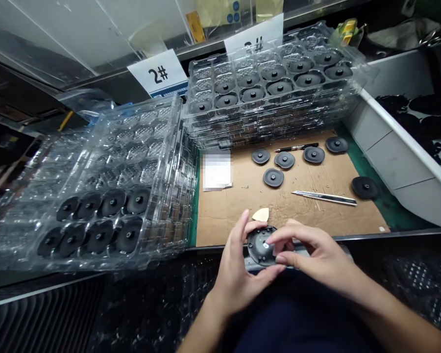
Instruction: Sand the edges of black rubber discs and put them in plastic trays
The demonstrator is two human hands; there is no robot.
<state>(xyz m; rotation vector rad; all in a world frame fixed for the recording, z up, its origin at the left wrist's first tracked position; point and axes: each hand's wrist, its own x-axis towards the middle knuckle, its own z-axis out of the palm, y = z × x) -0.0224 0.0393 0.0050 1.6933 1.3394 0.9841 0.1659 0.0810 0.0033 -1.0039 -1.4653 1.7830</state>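
Between my hands, at the front edge of the cardboard, is a round black plastic part [259,247] with small studs and a pale mark at its centre. My left hand [238,264] grips it by the rim, thumb below and fingers above. My right hand [308,247] is bent over its right side, fingertips closed near the centre; whether they pinch something small is hidden. Just beyond the part lies a cream-coloured scrap [261,214]. Further back, several black discs with a central stub, one of them a near disc [273,177], rest on the cardboard [235,215].
A utility knife [325,197] and a black pen [297,147] lie on the cardboard. Stacked clear trays with black discs stand left [161,196] and behind [220,117]. One disc [365,187] sits at the right edge, near a white bin wall [400,142].
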